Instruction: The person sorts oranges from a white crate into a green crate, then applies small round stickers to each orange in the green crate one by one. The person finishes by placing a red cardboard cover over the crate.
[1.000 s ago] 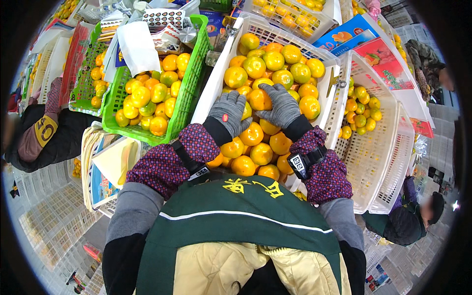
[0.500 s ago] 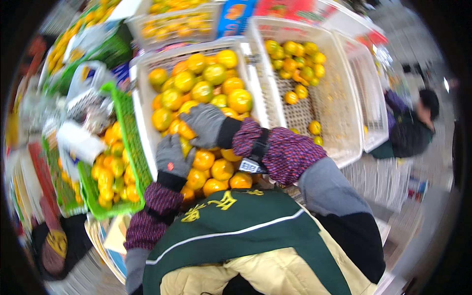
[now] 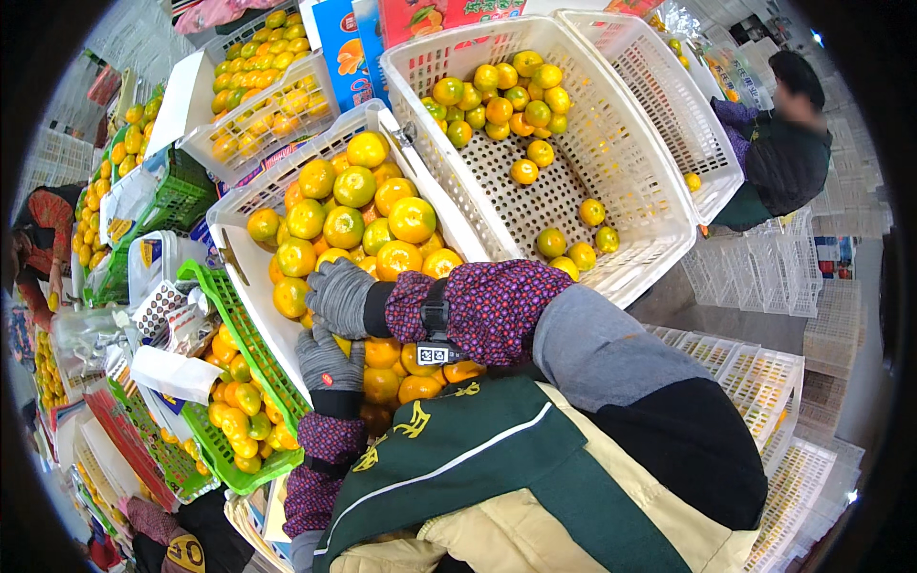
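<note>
A white plastic crate (image 3: 250,298) in front of me is heaped with orange and yellow-green mandarins (image 3: 345,227). Both my hands wear grey knit gloves and meet at its left side. My right hand (image 3: 342,298) reaches across, fingers bent down over the fruit; whatever lies under them is hidden. Just below it, my left hand (image 3: 330,363) curls its fingers and thumb around a mandarin (image 3: 342,344), of which only a small patch shows. A small device (image 3: 436,354) with a printed code is strapped at my right wrist.
Right of the heap stands a larger white crate (image 3: 635,181) with mandarins loosely spread inside. On the left, a green basket (image 3: 250,358) holds more fruit and a white paper (image 3: 177,372). Stacked white crates (image 3: 735,372) stand at the right. Another person (image 3: 788,153) is beyond them.
My view has turned, so the crates sit at a steeper slant and the larger crate shows more fully. My hands have stayed close together at the crate's left side.
</note>
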A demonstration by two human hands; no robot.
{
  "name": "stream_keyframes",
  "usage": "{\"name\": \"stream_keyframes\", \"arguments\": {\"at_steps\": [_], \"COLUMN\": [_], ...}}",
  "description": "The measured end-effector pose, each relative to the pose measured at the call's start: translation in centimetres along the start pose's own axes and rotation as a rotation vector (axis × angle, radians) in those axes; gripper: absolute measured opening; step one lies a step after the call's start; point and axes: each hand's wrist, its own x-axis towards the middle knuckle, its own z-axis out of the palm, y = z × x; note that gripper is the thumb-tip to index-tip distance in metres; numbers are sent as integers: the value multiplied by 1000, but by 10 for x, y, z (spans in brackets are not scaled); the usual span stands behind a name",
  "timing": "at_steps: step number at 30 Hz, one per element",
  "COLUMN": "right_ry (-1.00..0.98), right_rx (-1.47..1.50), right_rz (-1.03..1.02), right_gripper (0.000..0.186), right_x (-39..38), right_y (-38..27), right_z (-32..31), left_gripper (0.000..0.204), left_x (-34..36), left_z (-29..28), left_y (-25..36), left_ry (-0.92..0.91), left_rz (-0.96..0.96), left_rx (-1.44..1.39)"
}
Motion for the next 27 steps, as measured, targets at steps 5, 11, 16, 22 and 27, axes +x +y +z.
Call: {"name": "stream_keyframes", "arguments": {"at_steps": [5, 11, 16, 22, 27], "right_ry": [50, 108, 301, 666, 36], "right_rx": [21, 58, 234, 343, 423], "right_rz": [-53, -44, -307, 501, 1570], "right_gripper": [28, 29, 38, 43, 80], "right_x": [4, 3, -30, -117, -187], "right_y": [3, 0, 32, 250, 379], "right_z": [10, 3, -50, -76, 16], "left_gripper": [73, 68, 65, 65, 68], "left_x": [-1, 0, 1, -1, 0], "left_z": [2, 0, 1, 4, 1], "left_y": [2, 4, 7, 7, 8], "left_ry": [89, 112, 125, 133, 100], "left_rz": [33, 61, 58, 63, 53], "left_rx": [-13, -3, 42, 31, 8]}}
